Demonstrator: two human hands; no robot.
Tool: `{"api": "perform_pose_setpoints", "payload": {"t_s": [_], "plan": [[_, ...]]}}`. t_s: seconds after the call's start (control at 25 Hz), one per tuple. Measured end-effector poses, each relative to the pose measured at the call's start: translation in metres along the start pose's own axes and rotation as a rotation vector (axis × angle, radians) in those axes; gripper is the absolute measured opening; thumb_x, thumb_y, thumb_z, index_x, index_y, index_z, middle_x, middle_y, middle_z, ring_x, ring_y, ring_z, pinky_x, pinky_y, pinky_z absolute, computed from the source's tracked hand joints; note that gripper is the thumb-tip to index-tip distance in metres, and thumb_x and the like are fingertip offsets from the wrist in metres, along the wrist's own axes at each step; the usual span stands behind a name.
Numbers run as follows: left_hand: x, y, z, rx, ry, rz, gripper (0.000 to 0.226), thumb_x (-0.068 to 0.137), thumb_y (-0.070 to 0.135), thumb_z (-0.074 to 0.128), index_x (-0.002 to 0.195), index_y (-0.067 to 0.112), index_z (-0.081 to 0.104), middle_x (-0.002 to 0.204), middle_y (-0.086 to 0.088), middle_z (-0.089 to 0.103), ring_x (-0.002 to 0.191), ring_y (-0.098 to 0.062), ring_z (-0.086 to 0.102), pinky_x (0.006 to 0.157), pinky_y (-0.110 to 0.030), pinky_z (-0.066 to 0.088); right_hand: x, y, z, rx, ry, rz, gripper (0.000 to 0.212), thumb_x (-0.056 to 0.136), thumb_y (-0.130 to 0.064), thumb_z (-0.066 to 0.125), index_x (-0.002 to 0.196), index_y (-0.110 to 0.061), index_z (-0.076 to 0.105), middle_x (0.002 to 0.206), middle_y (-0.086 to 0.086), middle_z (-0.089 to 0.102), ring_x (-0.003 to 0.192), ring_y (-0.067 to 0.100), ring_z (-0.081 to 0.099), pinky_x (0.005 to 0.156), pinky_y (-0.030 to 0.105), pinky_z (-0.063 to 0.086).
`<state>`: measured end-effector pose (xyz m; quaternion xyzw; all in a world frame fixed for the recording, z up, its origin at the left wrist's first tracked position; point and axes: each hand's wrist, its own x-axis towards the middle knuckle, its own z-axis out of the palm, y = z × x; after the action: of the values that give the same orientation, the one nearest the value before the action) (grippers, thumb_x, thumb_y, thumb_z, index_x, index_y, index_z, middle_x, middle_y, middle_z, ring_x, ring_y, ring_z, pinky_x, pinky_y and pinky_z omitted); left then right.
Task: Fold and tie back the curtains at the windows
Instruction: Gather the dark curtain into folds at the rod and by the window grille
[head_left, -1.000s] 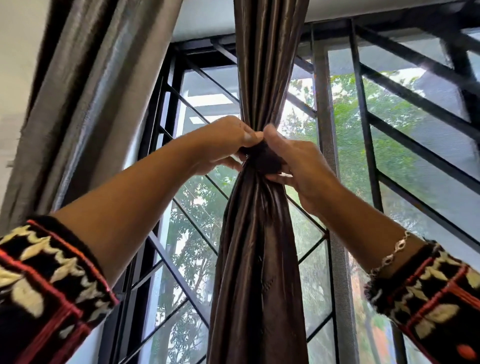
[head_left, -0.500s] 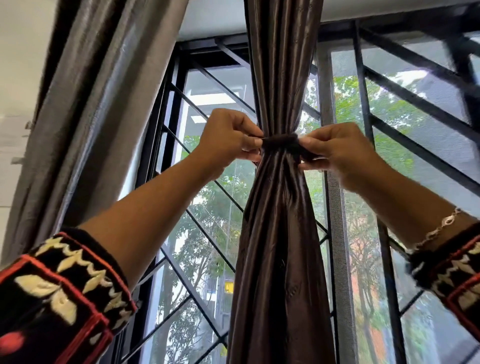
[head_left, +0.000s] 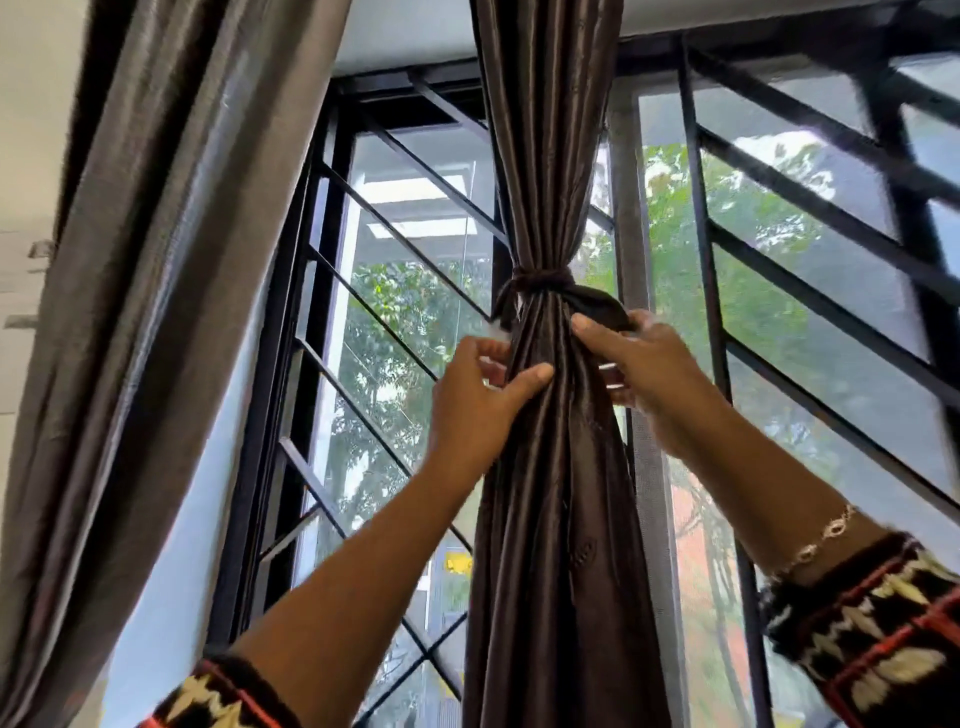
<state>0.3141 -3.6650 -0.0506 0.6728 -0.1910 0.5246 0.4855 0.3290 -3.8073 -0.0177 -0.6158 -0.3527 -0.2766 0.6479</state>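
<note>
1. Plainly, the dark brown satin curtain hangs gathered into one upright bundle before the middle of the black metal window grille, with its long axis vertical; a grey satin curtain hangs loose by the grille's left edge
2. A dark brown fabric tie band circles the bundle crosswise, just above both hands, its loose tail jutting to the right
3. The left hand grips the bundle's left side just under the band, thumb across the front
4. The right hand lies nearer the tail, forefinger straight on the folds; whether it pinches the tail I cannot tell, so any tightening would likely start from that side
</note>
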Motion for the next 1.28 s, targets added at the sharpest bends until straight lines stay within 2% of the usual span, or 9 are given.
{"api": "perform_pose_setpoints", "payload": {"t_s": [0.08, 0.16, 0.24, 0.36, 0.52, 0.8, 0.92, 1.12, 1.28], "plan": [[-0.025, -0.011, 0.01, 0.117, 0.037, 0.009, 0.022, 0.086, 0.029, 0.062, 0.091, 0.008, 0.058, 0.081, -0.007, 0.063, 0.076, -0.024, 0.059, 0.06, -0.026, 0.034, -0.014, 0.017, 0.003, -0.075, 0.012, 0.023, 0.03, 0.072, -0.033, 0.076, 0.091, -0.018, 0.058, 0.096, 0.01, 0.068, 0.083, 0.024, 0.067, 0.074, 0.039, 0.056], [-0.048, -0.021, 0.018, 0.173, 0.053, 0.01, 0.023, 0.093, 0.024, 0.052, 0.094, 0.002, 0.061, 0.086, -0.016, 0.066, 0.082, -0.031, 0.061, 0.058, -0.026, 0.029, -0.033, 0.034, 0.006, -0.185, 0.026, 0.018, 0.024, 0.075, -0.029, 0.075, 0.091, -0.019, 0.06, 0.097, 0.011, 0.07, 0.089, 0.026, 0.068, 0.084, 0.045, 0.054], [-0.071, -0.028, 0.024, 0.233, 0.08, -0.009, 0.026, 0.096, 0.023, 0.046, 0.096, 0.001, 0.06, 0.088, -0.019, 0.067, 0.084, -0.034, 0.061, 0.06, -0.03, 0.031, -0.051, 0.049, 0.006, -0.278, 0.065, -0.018, 0.025, 0.08, -0.025, 0.071, 0.102, -0.016, 0.065, 0.099, 0.008, 0.071, 0.092, 0.023, 0.067, 0.084, 0.037, 0.054], [-0.103, -0.037, 0.028, 0.266, 0.134, -0.006, 0.025, 0.095, 0.025, 0.046, 0.098, 0.003, 0.056, 0.086, -0.017, 0.065, 0.082, -0.035, 0.061, 0.067, -0.038, 0.043, -0.08, 0.062, 0.001, -0.38, 0.065, -0.038, 0.027, 0.083, -0.021, 0.068, 0.109, -0.015, 0.066, 0.093, -0.001, 0.07, 0.088, 0.013, 0.065, 0.068, 0.008, 0.047], [-0.155, -0.05, 0.027, 0.241, 0.158, -0.07, 0.02, 0.091, 0.026, 0.053, 0.101, 0.008, 0.054, 0.087, -0.008, 0.066, 0.08, -0.028, 0.062, 0.066, -0.032, 0.045, -0.123, 0.084, -0.008, -0.439, 0.038, -0.005, 0.023, 0.083, -0.02, 0.068, 0.105, -0.015, 0.066, 0.089, -0.003, 0.069, 0.084, 0.013, 0.066, 0.069, 0.016, 0.049], [-0.259, -0.06, 0.028, 0.312, 0.229, -0.237, 0.032, 0.087, 0.017, 0.06, 0.114, 0.007, 0.047, 0.104, -0.007, 0.06, 0.093, -0.025, 0.06, 0.074, -0.029, 0.043, -0.222, 0.131, -0.026, -0.52, 0.003, 0.103, 0.024, 0.085, -0.017, 0.065, 0.108, -0.014, 0.061, 0.095, -0.002, 0.065, 0.083, 0.009, 0.059, 0.061, -0.003, 0.035], [-0.302, -0.064, 0.023, 0.392, 0.2, -0.3, 0.032, 0.086, 0.011, 0.06, 0.114, 0.003, 0.048, 0.105, -0.012, 0.059, 0.095, -0.029, 0.058, 0.075, -0.029, 0.041, -0.261, 0.144, -0.03, -0.572, -0.03, 0.175, 0.025, 0.086, -0.018, 0.062, 0.111, -0.014, 0.058, 0.1, -0.001, 0.064, 0.092, 0.013, 0.06, 0.063, 0.003, 0.035], [-0.368, -0.068, 0.007, 0.485, 0.12, -0.446, 0.033, 0.082, 0.003, 0.059, 0.113, 0.002, 0.049, 0.106, -0.015, 0.058, 0.098, -0.034, 0.057, 0.083, -0.04, 0.046, -0.323, 0.159, -0.034, -0.72, -0.078, 0.256, 0.036, 0.088, -0.019, 0.058, 0.122, -0.01, 0.052, 0.114, 0.006, 0.056, 0.107, 0.023, 0.053, 0.091, 0.031, 0.045], [-0.42, -0.067, -0.01, 0.563, -0.017, -0.554, 0.035, 0.082, 0.005, 0.059, 0.114, -0.003, 0.05, 0.109, -0.02, 0.056, 0.104, -0.038, 0.054, 0.087, -0.045, 0.044, -0.377, 0.17, -0.037, -0.869, -0.19, 0.311, 0.054, 0.085, -0.022, 0.06, 0.135, -0.012, 0.041, 0.127, 0.008, 0.047, 0.119, 0.027, 0.044, 0.099, 0.033, 0.038]]}}
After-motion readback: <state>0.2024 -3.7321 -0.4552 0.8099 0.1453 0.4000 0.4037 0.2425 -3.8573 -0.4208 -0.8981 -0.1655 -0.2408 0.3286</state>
